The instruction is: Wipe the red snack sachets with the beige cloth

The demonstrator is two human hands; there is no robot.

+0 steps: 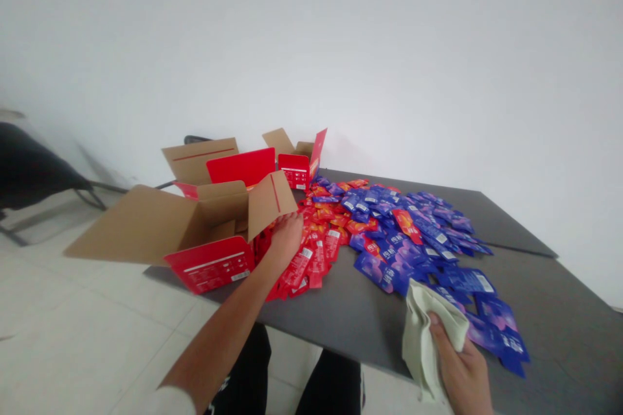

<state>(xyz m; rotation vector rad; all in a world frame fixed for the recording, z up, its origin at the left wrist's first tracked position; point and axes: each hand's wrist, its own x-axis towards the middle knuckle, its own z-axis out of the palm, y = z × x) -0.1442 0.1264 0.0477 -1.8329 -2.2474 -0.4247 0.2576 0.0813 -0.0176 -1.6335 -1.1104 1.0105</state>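
Note:
My left hand reaches in next to the red-printed cardboard carton, over red foil sachets. Its fingers are among the sachets, and I cannot tell whether they hold any. My right hand grips a pale green cloth at the table's near edge, close to a spread of blue-purple foil sachets. The red and blue sachets lie in loose, touching heaps across the dark grey table.
Two more open cartons stand behind the near one at the table's far left corner. A black chair stands on the tiled floor at the left. A white wall rises behind the table. My dark trousers show below.

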